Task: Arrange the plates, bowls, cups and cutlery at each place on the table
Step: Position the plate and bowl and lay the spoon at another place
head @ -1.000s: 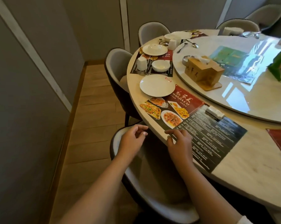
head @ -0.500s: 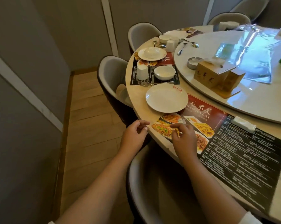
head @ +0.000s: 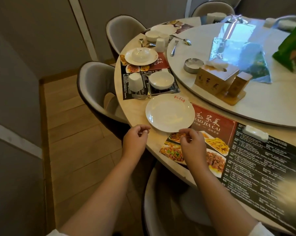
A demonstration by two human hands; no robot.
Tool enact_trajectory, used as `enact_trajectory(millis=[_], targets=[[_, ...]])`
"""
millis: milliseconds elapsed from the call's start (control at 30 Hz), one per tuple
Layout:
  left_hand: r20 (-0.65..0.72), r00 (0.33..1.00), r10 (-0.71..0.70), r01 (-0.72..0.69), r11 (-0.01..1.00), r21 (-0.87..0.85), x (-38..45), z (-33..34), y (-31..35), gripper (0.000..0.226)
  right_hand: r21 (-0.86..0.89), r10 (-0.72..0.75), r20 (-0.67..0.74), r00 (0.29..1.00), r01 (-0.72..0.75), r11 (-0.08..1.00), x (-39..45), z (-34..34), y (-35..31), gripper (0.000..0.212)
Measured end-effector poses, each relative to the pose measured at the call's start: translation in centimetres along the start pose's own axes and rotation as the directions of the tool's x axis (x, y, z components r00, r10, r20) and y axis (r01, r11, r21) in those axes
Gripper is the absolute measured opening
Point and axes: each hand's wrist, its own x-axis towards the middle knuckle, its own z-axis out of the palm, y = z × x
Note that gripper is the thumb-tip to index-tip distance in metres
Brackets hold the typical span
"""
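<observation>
Head view of a round tabletop (head: 137,114) with several places. Our left hand (head: 135,140) hovered at the tabletop's near edge, fingers loosely curled, holding nothing. Our right hand (head: 191,145) hung over the food photographs of the nearest placemat (head: 256,160), fingers likewise loosely curled and empty; its fingertips lay just beside the near rim of the plate (head: 169,113). Whether they touched the rim we could not tell.

The plate, white and empty, lay flat, partly on the bare tabletop and partly over the placemat's left end. A small white packet (head: 255,135) rested near the placemat's far edge.

At the next place, a second placemat (head: 161,63) carried an upturned cup (head: 135,82), an upright bowl (head: 161,80) just beside it, and a fork (head: 150,96) lying along its near edge, close to the plate. Farther along it, an inverted bowl (head: 141,53) sat on a second plate (head: 141,57).

At the third place, more white crockery (head: 158,34) stood clustered together, well apart from the hands.

On the turntable (head: 263,106) stood a tissue box (head: 215,77), a metal ashtray (head: 193,65) just beside it, and two spoons (head: 174,48) near the left rim. Chairs (head: 96,86) ringed the table.
</observation>
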Motion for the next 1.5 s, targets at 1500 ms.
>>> enact_trajectory(millis=[1500], targets=[[0.427,0.902,-0.058,0.018,0.995,0.096,7.6,8.9,1.3,0.029,0.09,0.507,-0.566,0.649,-0.563,0.821,0.9,-4.9,4.0,0.035]])
